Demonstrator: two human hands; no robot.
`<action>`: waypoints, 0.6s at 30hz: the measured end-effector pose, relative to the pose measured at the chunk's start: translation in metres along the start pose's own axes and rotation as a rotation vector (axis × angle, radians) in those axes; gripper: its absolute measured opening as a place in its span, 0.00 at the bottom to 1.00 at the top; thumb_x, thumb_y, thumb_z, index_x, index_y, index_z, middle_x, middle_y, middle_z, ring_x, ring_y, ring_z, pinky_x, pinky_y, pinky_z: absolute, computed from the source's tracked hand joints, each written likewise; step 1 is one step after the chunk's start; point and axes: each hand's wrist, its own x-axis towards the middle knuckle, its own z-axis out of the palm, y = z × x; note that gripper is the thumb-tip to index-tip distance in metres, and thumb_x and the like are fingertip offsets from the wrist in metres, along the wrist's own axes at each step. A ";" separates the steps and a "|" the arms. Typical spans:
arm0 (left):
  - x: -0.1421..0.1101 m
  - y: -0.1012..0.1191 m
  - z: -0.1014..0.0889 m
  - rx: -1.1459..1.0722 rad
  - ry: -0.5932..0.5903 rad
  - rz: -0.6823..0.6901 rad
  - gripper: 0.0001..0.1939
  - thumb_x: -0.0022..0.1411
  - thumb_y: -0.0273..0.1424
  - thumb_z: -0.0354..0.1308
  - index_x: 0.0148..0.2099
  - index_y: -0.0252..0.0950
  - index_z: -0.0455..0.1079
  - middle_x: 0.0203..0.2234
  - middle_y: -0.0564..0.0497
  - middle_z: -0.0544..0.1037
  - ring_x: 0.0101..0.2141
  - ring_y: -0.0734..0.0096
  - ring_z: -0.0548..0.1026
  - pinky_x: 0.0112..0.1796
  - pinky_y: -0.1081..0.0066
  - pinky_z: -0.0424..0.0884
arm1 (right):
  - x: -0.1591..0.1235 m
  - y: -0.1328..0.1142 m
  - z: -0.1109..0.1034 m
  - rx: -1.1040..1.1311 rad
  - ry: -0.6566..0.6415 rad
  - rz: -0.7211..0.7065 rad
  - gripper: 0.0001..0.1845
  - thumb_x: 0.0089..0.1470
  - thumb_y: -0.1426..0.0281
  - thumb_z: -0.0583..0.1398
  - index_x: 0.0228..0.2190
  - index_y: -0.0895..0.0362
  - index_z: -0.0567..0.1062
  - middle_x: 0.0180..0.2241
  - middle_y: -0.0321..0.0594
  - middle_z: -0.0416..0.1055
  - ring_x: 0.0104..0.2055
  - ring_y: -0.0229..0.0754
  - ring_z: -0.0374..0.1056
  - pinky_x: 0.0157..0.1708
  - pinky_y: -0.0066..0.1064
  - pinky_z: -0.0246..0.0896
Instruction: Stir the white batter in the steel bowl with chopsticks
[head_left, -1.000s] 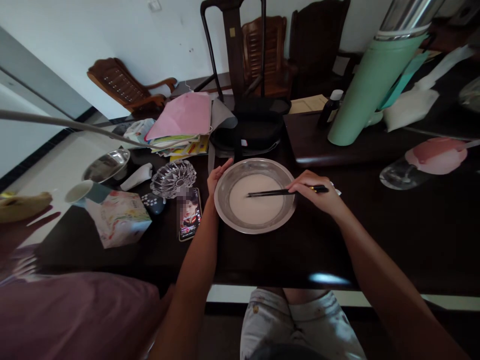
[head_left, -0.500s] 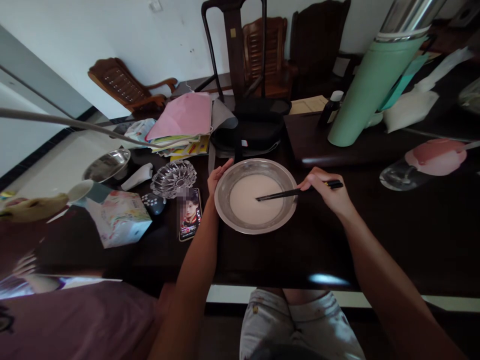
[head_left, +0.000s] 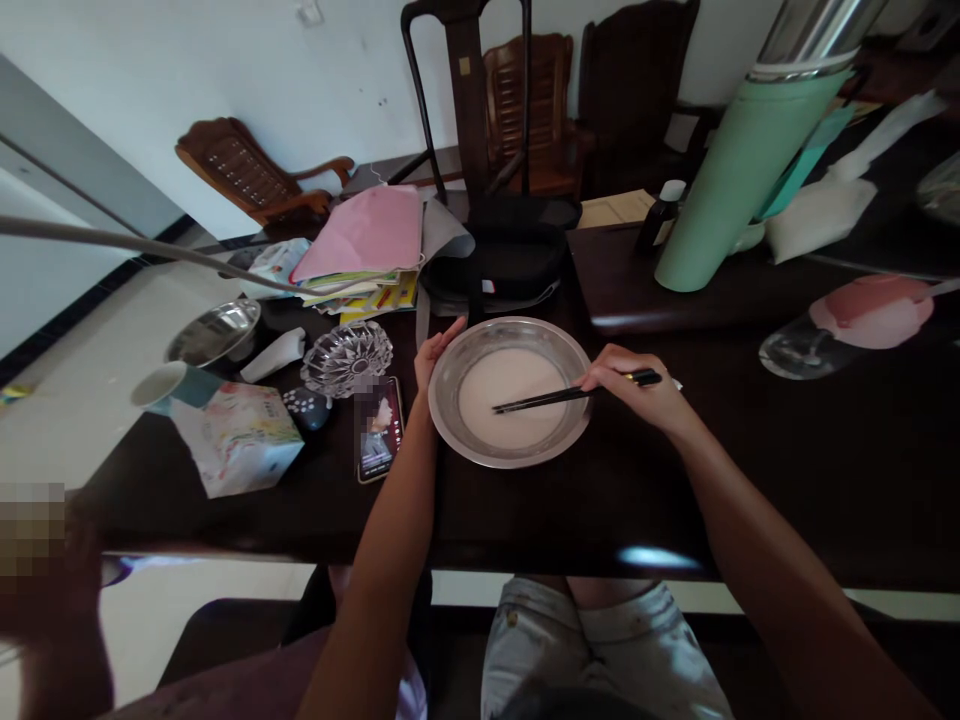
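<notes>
A wide metal bowl [head_left: 511, 457] of milky white liquid [head_left: 517, 380] stands on the dark table in front of me. My left hand [head_left: 431, 358] holds its left side, the fingers reaching along the outer wall just under the rim; the thumb is not clear to see. Black chopsticks [head_left: 544, 398] are gripped in my right hand [head_left: 630, 383] over the bowl's right rim. They slant down to the left, with their tips in the liquid near the middle.
Left of the bowl lie a phone [head_left: 379, 440] with a lit screen, a glass dish [head_left: 347, 360], a tissue box [head_left: 244, 440] and another metal bowl [head_left: 214, 335]. Papers [head_left: 367, 235] and a black bag [head_left: 502, 260] sit behind. A green thermos [head_left: 742, 180] stands back right. Someone's arm [head_left: 60, 610] shows lower left.
The chopstick tips went right, then back left through the liquid, my right hand moving with them. My left hand stayed at the bowl. The person at the left shifted back and down; the phone picture changed.
</notes>
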 end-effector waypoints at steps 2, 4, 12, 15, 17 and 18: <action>0.000 0.000 0.000 0.004 -0.002 0.000 0.31 0.65 0.37 0.48 0.68 0.31 0.62 0.42 0.43 0.83 0.47 0.54 0.80 0.53 0.57 0.70 | 0.000 0.001 0.000 -0.041 -0.005 -0.037 0.14 0.59 0.56 0.62 0.27 0.48 0.83 0.31 0.38 0.81 0.36 0.46 0.73 0.40 0.41 0.67; -0.001 0.000 0.000 0.006 0.004 -0.009 0.31 0.66 0.36 0.47 0.68 0.31 0.62 0.41 0.44 0.83 0.46 0.54 0.80 0.53 0.57 0.70 | 0.000 0.002 -0.001 -0.052 0.064 -0.043 0.14 0.60 0.58 0.62 0.27 0.47 0.82 0.31 0.37 0.81 0.37 0.46 0.73 0.41 0.41 0.66; -0.001 0.000 0.001 -0.014 -0.007 0.004 0.29 0.67 0.36 0.46 0.67 0.30 0.64 0.41 0.43 0.84 0.46 0.54 0.80 0.54 0.56 0.69 | 0.000 0.002 -0.001 -0.015 0.004 -0.038 0.14 0.60 0.58 0.62 0.27 0.48 0.82 0.30 0.37 0.81 0.35 0.45 0.73 0.39 0.40 0.66; -0.002 0.000 0.002 -0.006 0.003 0.003 0.30 0.67 0.35 0.46 0.67 0.29 0.64 0.41 0.42 0.84 0.47 0.53 0.80 0.54 0.56 0.69 | 0.001 0.002 -0.002 -0.049 0.077 -0.054 0.14 0.61 0.59 0.61 0.27 0.47 0.82 0.30 0.37 0.81 0.36 0.45 0.73 0.40 0.41 0.66; -0.002 0.001 0.002 -0.001 0.006 -0.003 0.30 0.67 0.35 0.46 0.67 0.29 0.64 0.40 0.43 0.84 0.47 0.53 0.80 0.54 0.56 0.69 | 0.001 0.002 -0.003 -0.017 0.123 -0.029 0.18 0.62 0.58 0.60 0.24 0.48 0.82 0.27 0.37 0.80 0.34 0.45 0.72 0.39 0.41 0.65; -0.002 0.001 0.002 -0.001 0.005 -0.006 0.29 0.67 0.35 0.46 0.67 0.30 0.64 0.39 0.43 0.84 0.46 0.54 0.80 0.54 0.56 0.69 | 0.001 0.001 -0.003 0.007 0.120 -0.016 0.20 0.63 0.58 0.59 0.23 0.49 0.81 0.26 0.38 0.79 0.33 0.45 0.72 0.38 0.40 0.65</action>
